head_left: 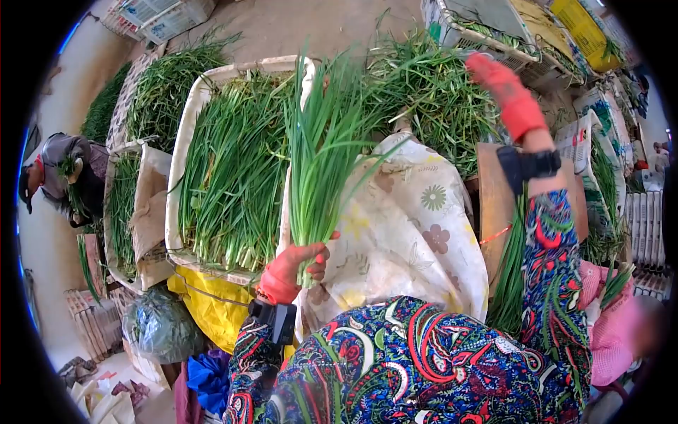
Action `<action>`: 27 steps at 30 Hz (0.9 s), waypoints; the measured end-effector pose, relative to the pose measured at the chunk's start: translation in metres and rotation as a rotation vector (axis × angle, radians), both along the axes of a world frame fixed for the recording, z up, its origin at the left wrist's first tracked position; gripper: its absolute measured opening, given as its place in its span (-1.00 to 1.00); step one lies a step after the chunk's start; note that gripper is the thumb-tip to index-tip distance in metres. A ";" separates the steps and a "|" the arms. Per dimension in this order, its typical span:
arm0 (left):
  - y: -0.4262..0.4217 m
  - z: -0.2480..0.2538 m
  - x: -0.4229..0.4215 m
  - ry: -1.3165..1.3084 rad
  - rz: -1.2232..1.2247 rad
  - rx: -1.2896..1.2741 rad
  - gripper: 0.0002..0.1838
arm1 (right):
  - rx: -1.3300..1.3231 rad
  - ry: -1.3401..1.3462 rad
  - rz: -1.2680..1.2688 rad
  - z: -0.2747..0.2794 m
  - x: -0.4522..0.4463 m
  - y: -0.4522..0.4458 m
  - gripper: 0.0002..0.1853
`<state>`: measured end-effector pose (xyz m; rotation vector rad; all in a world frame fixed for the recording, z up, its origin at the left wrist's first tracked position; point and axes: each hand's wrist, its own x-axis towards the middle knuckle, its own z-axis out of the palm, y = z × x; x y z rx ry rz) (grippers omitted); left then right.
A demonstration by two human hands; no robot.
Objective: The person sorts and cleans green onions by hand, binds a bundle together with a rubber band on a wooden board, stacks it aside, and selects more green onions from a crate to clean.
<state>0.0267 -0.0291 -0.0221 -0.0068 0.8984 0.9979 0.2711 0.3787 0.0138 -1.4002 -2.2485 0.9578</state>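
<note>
green bunch (318, 166) at eleven o'clock of our view: left hand (288, 271) wraps its lower stems (309, 230), presumably to align them; right hand (507, 95), two o'clock, grip we cannot tell.

Soft, even light; fisheye-curved edges

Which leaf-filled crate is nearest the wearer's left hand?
The white rectangular crate of green leaves, its corner beside the left hand; the other crates stand farther off.
</note>
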 end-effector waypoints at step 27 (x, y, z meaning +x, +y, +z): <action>0.016 0.012 0.014 0.141 0.049 0.026 -0.57 | -0.549 0.365 0.186 -0.007 -0.080 -0.237 -0.70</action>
